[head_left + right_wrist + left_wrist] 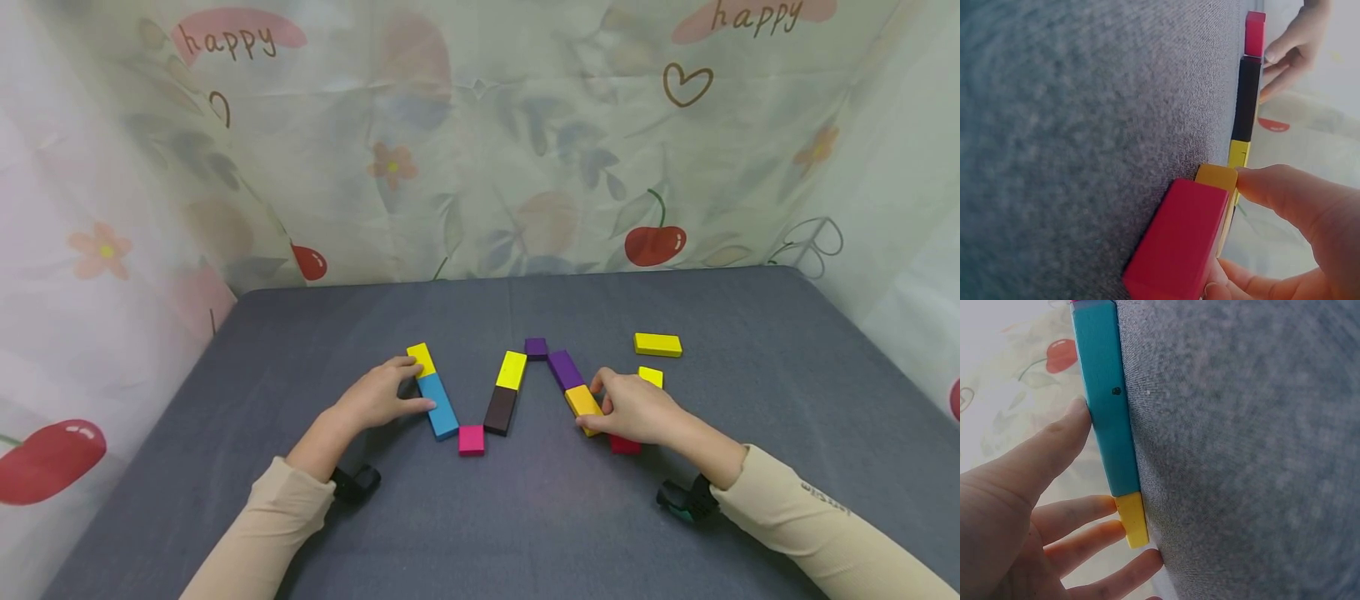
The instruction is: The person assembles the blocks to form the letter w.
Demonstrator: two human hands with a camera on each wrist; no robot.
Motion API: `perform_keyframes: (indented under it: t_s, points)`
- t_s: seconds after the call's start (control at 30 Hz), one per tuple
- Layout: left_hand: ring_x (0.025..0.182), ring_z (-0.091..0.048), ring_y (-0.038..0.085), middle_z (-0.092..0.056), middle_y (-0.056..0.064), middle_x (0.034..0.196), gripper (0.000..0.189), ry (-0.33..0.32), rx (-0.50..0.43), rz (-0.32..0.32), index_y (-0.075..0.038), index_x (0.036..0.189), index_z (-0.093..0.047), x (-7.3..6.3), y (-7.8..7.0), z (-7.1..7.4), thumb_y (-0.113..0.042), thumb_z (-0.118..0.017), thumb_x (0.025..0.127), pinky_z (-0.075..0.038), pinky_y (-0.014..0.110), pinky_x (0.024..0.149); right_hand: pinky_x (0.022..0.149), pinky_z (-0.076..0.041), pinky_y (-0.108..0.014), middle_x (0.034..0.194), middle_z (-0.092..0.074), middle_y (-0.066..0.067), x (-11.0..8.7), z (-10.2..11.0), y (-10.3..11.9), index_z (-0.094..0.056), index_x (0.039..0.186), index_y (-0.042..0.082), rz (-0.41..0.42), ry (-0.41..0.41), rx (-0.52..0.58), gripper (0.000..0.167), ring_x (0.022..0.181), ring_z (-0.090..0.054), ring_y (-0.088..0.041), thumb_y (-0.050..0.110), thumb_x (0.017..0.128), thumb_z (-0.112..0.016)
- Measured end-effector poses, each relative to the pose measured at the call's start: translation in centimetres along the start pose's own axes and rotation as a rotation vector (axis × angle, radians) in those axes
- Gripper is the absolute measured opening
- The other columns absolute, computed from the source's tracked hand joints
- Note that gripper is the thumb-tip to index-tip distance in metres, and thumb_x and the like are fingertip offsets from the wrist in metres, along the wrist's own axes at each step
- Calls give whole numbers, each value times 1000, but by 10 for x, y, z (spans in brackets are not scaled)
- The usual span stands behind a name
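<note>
Several coloured blocks lie in a zigzag line. My left hand rests along the left stroke, its fingers fairly straight. Its fingertips touch the yellow block and its thumb touches the side of the blue block. With thumb and fingers on opposite sides, my right hand pinches the orange block below a purple block. A red block lies against the orange one's near end, partly hidden by the hand in the head view.
Between the hands lie a pink block, a black block, a second yellow block and a small purple block. Right of the line, a loose yellow block lies beyond another yellow piece. A printed curtain hangs behind the grey table.
</note>
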State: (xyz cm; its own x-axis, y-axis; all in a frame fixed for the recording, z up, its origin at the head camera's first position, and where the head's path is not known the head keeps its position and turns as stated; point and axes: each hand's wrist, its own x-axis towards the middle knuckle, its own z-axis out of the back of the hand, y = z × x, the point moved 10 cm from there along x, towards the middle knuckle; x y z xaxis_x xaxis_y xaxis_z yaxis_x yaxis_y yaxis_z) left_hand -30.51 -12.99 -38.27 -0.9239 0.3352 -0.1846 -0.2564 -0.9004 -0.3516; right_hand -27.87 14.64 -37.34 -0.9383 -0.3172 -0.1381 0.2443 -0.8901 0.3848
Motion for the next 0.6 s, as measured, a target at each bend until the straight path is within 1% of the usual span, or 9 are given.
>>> perform_keyframes:
  t_s: [0.33, 0.6]
  points:
    - [133, -37, 40, -36, 22, 146, 72, -6, 2, 1, -1, 139, -42, -1, 0, 0, -41, -65, 85, -36, 55, 106, 46, -32, -22, 63, -53, 0, -1, 0, -2, -54, 102, 1, -12, -11, 13, 45, 49, -43, -10, 35, 79, -72]
    - [133, -37, 40, -35, 22, 147, 72, -2, 3, 14, -2, 140, -41, 0, 1, 0, -41, -65, 85, -36, 56, 105, 46, -31, -21, 62, -52, 0, -2, -1, -1, -54, 100, 1, 3, -18, 19, 43, 49, -43, -10, 34, 79, -72]
